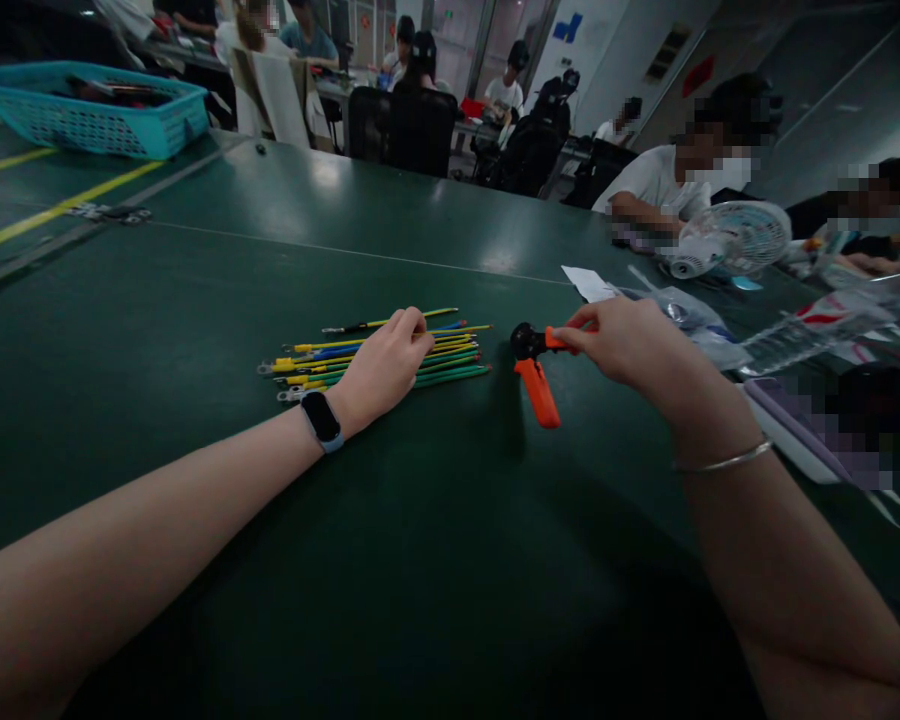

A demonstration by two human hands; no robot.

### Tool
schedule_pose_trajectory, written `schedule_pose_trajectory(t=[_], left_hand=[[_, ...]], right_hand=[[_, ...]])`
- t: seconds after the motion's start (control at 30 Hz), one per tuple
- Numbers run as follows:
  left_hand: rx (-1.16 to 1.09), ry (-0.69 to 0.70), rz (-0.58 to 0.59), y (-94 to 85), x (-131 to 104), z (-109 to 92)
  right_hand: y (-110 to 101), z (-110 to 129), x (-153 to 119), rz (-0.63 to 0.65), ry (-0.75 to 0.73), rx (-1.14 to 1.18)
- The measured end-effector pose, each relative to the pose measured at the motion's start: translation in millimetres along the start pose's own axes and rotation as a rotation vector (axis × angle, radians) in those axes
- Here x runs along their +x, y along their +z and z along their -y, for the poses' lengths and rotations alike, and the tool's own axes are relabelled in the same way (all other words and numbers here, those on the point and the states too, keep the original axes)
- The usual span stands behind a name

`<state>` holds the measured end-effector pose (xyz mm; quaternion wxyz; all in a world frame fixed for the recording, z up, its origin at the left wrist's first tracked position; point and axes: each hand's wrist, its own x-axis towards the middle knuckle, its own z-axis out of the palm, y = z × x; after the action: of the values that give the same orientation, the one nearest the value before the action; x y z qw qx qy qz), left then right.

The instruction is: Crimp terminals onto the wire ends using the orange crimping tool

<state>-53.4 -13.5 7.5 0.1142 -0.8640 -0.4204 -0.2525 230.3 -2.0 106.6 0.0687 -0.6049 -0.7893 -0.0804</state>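
Several yellow, green and blue wires (450, 377) with metal lugs at their left ends lie side by side on the dark green table (390, 560). Over the middle of them rests my left hand (391, 362), its fingers curled; what they hold, if anything, is hidden. My right hand (630, 340) pinches one orange handle of a black-headed hand tool (538, 393), to the right of the wires. The tool's other orange handle points toward me, spread apart from the first.
A blue basket (120, 125) stands at the far left. On the right are a plastic bottle (817, 325), a small white fan (735, 238), plastic bags and a purple object (802, 430). Several people sit at the back and right.
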Motion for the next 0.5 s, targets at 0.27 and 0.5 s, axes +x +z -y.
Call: schedule_pose_trajectory(t=[0.27, 0.5], left_hand=[[0.0, -0.204, -0.097, 3.5, 3.5, 7.7], [-0.191, -0.288, -0.098, 21.3, 2.8, 32.1]], right_hand=[[-9.6, 4.9, -16.4, 0.093, 0.155, 0.012], [-9.5, 9.0, -19.2, 0.112, 0.142, 0.008]])
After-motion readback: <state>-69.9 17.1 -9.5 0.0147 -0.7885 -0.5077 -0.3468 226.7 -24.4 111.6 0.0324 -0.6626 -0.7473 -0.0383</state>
